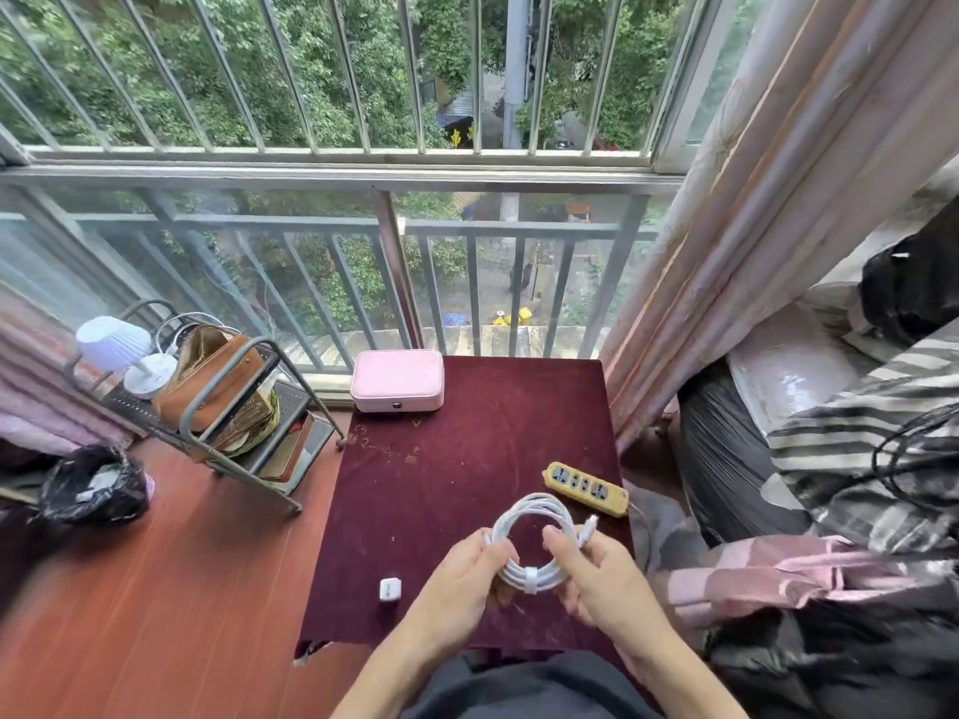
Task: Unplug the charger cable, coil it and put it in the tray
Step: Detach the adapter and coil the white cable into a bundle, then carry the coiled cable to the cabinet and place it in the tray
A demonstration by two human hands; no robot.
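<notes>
A white charger cable [534, 508] is wound into a round coil of several loops, held just above the dark red table [467, 459]. My left hand [462, 589] grips the coil's left side and my right hand [597, 578] grips its right side. One cable plug sticks up past my right thumb. A white strap wraps the bottom of the coil. A small white charger block [389, 589] lies on the cloth to the left of my left hand. A yellow power strip [585, 489] lies at the table's right edge with nothing plugged in.
A pink closed case [397, 380] stands at the table's far edge by the window railing. A metal rack [228, 407] with a brown bag and a small lamp is at the left. A black bin bag lies on the floor; bedding is piled on the right.
</notes>
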